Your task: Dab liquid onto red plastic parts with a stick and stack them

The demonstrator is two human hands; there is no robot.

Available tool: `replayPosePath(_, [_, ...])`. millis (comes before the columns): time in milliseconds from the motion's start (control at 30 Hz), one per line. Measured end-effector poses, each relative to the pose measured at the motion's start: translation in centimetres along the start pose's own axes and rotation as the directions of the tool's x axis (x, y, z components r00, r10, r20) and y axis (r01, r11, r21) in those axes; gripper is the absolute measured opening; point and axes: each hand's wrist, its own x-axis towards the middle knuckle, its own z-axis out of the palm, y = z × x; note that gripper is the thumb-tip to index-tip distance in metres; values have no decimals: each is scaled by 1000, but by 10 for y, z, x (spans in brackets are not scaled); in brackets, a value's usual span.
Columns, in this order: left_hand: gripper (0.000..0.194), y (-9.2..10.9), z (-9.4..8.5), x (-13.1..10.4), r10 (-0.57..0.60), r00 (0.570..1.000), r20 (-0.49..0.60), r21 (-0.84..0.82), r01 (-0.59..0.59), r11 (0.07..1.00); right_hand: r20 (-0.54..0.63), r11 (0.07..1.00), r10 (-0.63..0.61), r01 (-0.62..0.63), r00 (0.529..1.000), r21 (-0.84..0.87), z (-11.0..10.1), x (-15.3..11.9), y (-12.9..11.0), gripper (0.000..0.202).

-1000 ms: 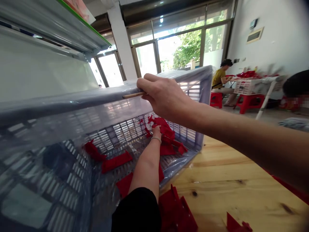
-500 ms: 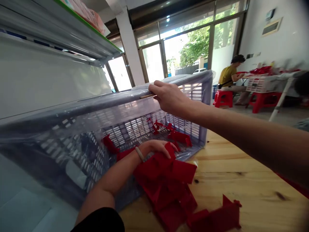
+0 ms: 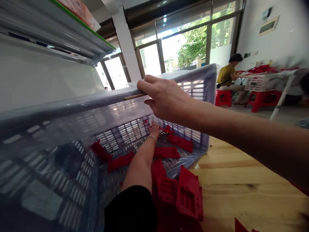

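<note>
A grey-blue plastic crate, lined with clear film, lies tilted on its side with its mouth towards me. My right hand is closed over its upper rim, and a thin wooden stick shows beneath the fingers. Deep inside, my left hand reaches to the far wall with fingers stretched out, beside small red parts. Several flat red plastic parts lie on the crate's inner surface. More red plastic pieces are heaped at the mouth, partly under my left arm.
The crate rests on a wooden table. A shelf with a green edge hangs at upper left. A person in a yellow top sits at the back right, near red stools and a white basket.
My left hand has moved from the red pieces at the mouth to deep inside the crate. Red pieces have spilled lower at the mouth. My right hand stays on the rim.
</note>
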Motion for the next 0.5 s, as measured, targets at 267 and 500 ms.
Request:
replayPosePath(267, [41,-28,4,8,93,995,33,277,-99,956,-41,999,19,-21,999,-46,7,-1,-1,49])
replayPosePath(500, [34,-18,-66,-67,291,956,47,451,-280,847,-149,999,-49,46,988,-25,19,-1,5,42])
